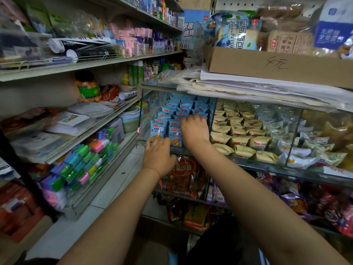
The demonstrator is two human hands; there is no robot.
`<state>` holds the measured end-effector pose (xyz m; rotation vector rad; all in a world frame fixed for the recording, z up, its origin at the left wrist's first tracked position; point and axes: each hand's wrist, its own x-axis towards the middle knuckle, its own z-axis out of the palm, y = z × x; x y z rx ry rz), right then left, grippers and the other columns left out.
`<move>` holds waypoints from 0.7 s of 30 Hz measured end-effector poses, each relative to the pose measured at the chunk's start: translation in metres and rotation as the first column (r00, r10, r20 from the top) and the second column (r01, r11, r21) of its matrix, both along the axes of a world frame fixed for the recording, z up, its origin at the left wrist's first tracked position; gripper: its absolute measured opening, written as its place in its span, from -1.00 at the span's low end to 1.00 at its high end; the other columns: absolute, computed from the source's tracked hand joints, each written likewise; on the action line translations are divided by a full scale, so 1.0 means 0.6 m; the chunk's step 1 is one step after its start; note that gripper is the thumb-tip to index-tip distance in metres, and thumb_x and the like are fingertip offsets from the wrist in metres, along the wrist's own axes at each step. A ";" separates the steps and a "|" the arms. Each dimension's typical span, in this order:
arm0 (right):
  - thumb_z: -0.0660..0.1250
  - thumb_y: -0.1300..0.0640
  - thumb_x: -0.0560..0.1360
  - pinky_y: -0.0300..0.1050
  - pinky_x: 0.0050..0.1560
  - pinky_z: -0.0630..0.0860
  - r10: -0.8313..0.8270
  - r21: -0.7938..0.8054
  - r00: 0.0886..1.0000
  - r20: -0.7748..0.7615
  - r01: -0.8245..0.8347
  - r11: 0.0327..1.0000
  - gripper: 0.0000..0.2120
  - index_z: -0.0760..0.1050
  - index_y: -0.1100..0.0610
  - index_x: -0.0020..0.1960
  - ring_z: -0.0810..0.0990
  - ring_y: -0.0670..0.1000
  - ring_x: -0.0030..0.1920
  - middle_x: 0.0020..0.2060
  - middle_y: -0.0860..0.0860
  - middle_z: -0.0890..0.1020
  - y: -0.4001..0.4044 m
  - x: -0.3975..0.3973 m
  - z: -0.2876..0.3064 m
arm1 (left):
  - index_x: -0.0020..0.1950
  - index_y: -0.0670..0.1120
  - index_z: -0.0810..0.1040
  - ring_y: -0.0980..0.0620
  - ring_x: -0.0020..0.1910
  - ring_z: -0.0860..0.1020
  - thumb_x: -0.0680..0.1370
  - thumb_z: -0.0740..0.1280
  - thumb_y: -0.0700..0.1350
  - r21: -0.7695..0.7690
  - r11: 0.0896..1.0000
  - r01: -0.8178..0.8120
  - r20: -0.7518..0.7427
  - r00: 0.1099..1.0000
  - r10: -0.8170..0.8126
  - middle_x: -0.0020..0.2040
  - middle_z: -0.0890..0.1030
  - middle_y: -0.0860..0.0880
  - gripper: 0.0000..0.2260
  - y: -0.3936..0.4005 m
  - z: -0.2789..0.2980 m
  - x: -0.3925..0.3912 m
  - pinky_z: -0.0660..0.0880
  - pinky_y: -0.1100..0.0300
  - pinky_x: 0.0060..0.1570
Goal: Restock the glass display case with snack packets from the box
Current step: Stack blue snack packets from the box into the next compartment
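Room: we stand in a narrow shop aisle, tiled floor (114, 180) below, stocked shelves (80, 66) along the left.
Left hand (158, 155): we rest it fingers spread at the front glass edge of the display case (254, 165), against a blue snack packet (156, 131); it clasps nothing.
Blue packets: too many to count, filling the case's left compartment.
Right hand (194, 129): we lay it flat on top of the blue rows, uncurled.
Tan packets (238, 134): middle compartment, uncounted.
Box (277, 64): one cardboard box on the case's top right, handwritten "4元", holding a "Blueberry" bag (236, 33).
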<state>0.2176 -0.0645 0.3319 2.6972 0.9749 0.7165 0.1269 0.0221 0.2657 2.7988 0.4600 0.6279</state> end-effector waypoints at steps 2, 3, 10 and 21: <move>0.33 0.17 0.44 0.09 0.09 0.39 0.149 0.159 0.976 0.156 -0.174 0.972 -0.71 0.47 0.18 0.14 0.49 0.18 0.10 0.04 0.14 0.57 -0.010 -0.028 -0.006 | 0.25 -0.04 0.44 -0.01 0.36 0.34 0.47 0.27 -0.09 0.019 0.999 0.033 0.104 0.994 -0.035 0.26 0.47 -0.02 -0.66 0.001 -0.011 -0.014 -0.03 -0.04 0.51; 0.37 0.18 0.39 0.06 -0.04 0.40 0.223 0.218 0.939 0.261 -0.283 0.934 -0.78 0.50 0.17 0.03 0.51 0.18 -0.02 -0.08 0.13 0.58 -0.015 -0.043 -0.014 | 0.26 -0.06 0.45 -0.03 0.35 0.36 0.45 0.26 -0.12 0.038 0.999 0.003 0.212 0.977 -0.011 0.27 0.47 -0.04 -0.62 0.003 -0.023 -0.025 0.04 -0.06 0.49; 0.29 0.16 0.39 0.03 -0.23 0.30 0.637 0.167 0.757 0.145 -0.653 0.739 -0.81 0.45 0.17 -0.02 0.43 0.16 -0.17 -0.17 0.13 0.49 0.004 -0.130 -0.221 | 0.07 -0.09 0.52 -0.15 0.11 0.49 0.53 0.28 -0.11 -0.316 0.870 -0.379 0.010 0.915 0.402 0.08 0.54 -0.13 -0.85 0.055 -0.201 -0.107 0.41 -0.01 0.07; 0.29 0.10 0.54 0.01 0.35 0.32 -0.209 -0.343 0.394 -0.895 -0.310 0.886 -0.50 0.29 0.18 0.43 0.34 0.23 0.37 0.39 0.21 0.35 0.017 -0.140 -0.763 | 0.14 -0.21 0.59 -0.20 0.13 0.56 0.60 0.21 -0.04 -0.460 0.701 -0.545 -0.797 0.601 -0.056 0.14 0.61 -0.22 -0.70 0.085 -0.646 -0.218 0.47 0.06 0.13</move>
